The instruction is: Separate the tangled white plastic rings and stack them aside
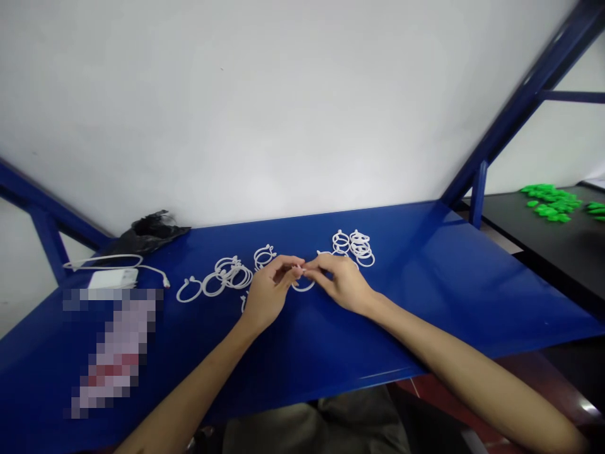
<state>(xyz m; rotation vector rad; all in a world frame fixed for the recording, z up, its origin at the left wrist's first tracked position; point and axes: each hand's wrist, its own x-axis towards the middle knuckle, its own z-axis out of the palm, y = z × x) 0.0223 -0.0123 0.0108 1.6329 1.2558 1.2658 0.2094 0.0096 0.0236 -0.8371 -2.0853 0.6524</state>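
Note:
Close together over the middle of the blue table, my left hand point(269, 290) and my right hand point(347, 280) pinch the ends of one white curtain ring point(305, 289) from opposite sides. The ring's loop hangs below my fingertips, and its ends are mostly hidden by them. A cluster of white rings with small knobs point(239, 277) lies to the left of my left hand, some overlapping. Beyond my right hand sits a second group of white rings point(363, 252), partly covered by that hand.
On the blue table point(425, 252), a black plastic bag point(151, 233), a white cable point(108, 257) and a white charger block point(112, 278) lie at left, with a blurred-out item point(118, 347) nearer. A dark table at right bears green pieces point(553, 203). Blue frame bars point(501, 126) slope along both sides.

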